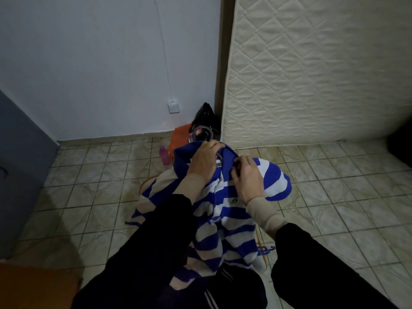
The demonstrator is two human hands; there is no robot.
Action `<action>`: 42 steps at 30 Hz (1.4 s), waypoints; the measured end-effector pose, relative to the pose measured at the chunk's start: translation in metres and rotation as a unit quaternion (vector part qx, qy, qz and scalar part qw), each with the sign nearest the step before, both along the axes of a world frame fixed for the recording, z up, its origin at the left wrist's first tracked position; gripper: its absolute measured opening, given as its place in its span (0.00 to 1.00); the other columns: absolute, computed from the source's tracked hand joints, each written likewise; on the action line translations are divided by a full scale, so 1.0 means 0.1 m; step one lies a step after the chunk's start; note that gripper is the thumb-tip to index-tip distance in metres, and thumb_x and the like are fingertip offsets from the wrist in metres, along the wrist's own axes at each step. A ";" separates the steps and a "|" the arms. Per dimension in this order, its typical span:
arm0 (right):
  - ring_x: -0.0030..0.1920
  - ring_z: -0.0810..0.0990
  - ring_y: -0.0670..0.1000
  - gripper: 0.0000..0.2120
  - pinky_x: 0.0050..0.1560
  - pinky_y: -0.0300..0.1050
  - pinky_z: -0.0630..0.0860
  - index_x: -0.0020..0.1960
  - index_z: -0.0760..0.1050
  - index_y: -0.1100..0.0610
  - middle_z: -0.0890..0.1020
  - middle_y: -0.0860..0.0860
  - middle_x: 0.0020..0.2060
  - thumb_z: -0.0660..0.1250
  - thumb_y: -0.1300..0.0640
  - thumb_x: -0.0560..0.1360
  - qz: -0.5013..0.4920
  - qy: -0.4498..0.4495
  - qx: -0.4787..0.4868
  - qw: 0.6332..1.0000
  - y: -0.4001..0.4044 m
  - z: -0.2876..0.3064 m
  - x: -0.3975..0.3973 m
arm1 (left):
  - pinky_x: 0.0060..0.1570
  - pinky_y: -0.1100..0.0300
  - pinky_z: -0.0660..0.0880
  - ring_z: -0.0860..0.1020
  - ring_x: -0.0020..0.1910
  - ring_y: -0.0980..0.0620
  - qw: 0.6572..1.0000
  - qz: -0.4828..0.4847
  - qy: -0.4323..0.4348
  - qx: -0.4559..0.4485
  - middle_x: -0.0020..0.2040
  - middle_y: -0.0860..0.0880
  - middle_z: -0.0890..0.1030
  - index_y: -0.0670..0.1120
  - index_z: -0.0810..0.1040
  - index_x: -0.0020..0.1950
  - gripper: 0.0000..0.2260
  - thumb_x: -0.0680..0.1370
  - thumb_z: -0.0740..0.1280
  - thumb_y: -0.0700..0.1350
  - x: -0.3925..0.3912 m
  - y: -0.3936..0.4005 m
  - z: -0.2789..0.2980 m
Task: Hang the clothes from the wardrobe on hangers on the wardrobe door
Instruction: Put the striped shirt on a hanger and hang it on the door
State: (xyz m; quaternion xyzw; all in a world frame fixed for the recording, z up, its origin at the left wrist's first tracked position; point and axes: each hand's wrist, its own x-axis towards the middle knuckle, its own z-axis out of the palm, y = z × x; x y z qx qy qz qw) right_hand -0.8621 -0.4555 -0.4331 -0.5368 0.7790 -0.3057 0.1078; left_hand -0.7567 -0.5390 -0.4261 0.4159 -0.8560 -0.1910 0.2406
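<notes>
My left hand (pixel 206 158) grips the blue collar (pixel 229 156) of the striped polo shirt (pixel 225 217), held in front of me above the tiled floor (pixel 334 186). My right hand (pixel 247 179) pinches the collar's other side. A hanger (pixel 219 159) barely shows in the neck opening. Risk: if it isn't seated under both shoulders, the shirt slides off one side. Hem hangs low; could drag.

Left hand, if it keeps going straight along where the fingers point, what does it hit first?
Probably the shirt's blue collar, which the left hand already grips. Past that, the line runs up-right toward the black bag and the mattress edge; depth is unclear.
</notes>
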 end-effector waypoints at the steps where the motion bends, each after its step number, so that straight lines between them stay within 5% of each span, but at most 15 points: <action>1: 0.52 0.75 0.56 0.14 0.47 0.49 0.74 0.58 0.70 0.61 0.75 0.57 0.54 0.62 0.54 0.77 -0.009 -0.004 -0.001 1.000 -0.01 0.00 0.03 | 0.63 0.59 0.64 0.69 0.63 0.45 1.000 -0.002 0.003 0.003 0.63 0.44 0.74 0.40 0.73 0.64 0.20 0.74 0.57 0.28 0.00 -0.01 0.00; 5: 0.52 0.75 0.57 0.22 0.47 0.49 0.73 0.57 0.69 0.63 0.75 0.58 0.54 0.67 0.47 0.73 -0.057 -0.016 0.009 0.998 -0.06 0.02 0.10 | 0.64 0.57 0.64 0.70 0.62 0.44 1.000 0.006 0.013 0.002 0.61 0.42 0.74 0.38 0.73 0.63 0.18 0.75 0.56 0.30 -0.02 -0.07 -0.01; 15: 0.53 0.78 0.58 0.11 0.54 0.46 0.71 0.56 0.74 0.65 0.80 0.60 0.51 0.66 0.62 0.74 -0.109 -0.103 0.000 0.989 -0.16 0.08 0.18 | 0.64 0.57 0.64 0.70 0.63 0.44 1.000 0.017 0.009 0.003 0.64 0.43 0.74 0.39 0.72 0.66 0.18 0.78 0.55 0.32 -0.05 -0.11 -0.07; 23: 0.48 0.80 0.55 0.10 0.56 0.48 0.74 0.53 0.79 0.63 0.83 0.58 0.44 0.68 0.62 0.73 -0.054 -0.154 -0.008 0.987 -0.10 0.15 -0.03 | 0.63 0.57 0.65 0.70 0.61 0.44 1.000 0.005 0.020 0.002 0.62 0.44 0.76 0.40 0.73 0.65 0.18 0.76 0.63 0.34 -0.06 -0.12 -0.02; 31: 0.40 0.76 0.52 0.04 0.46 0.43 0.72 0.45 0.80 0.62 0.80 0.54 0.37 0.67 0.62 0.73 0.015 -0.088 -0.078 0.993 0.08 0.25 -0.12 | 0.60 0.49 0.71 0.75 0.58 0.42 0.998 -0.002 0.035 0.050 0.57 0.41 0.78 0.40 0.74 0.61 0.20 0.70 0.61 0.28 -0.07 -0.09 -0.02; 35: 0.43 0.78 0.54 0.08 0.48 0.45 0.74 0.51 0.77 0.61 0.80 0.54 0.40 0.68 0.63 0.72 0.002 -0.065 -0.028 0.997 0.08 0.19 -0.11 | 0.54 0.48 0.72 0.76 0.52 0.42 0.999 -0.009 0.034 0.033 0.49 0.42 0.79 0.40 0.76 0.49 0.10 0.71 0.63 0.29 -0.06 -0.04 -0.02; 42: 0.45 0.78 0.57 0.14 0.43 0.49 0.73 0.49 0.72 0.60 0.80 0.57 0.44 0.69 0.50 0.73 -0.002 0.007 0.055 0.998 0.01 0.19 -0.06 | 0.57 0.53 0.72 0.77 0.52 0.45 0.997 0.030 0.052 0.052 0.50 0.42 0.82 0.40 0.81 0.50 0.09 0.73 0.64 0.32 -0.10 -0.06 0.00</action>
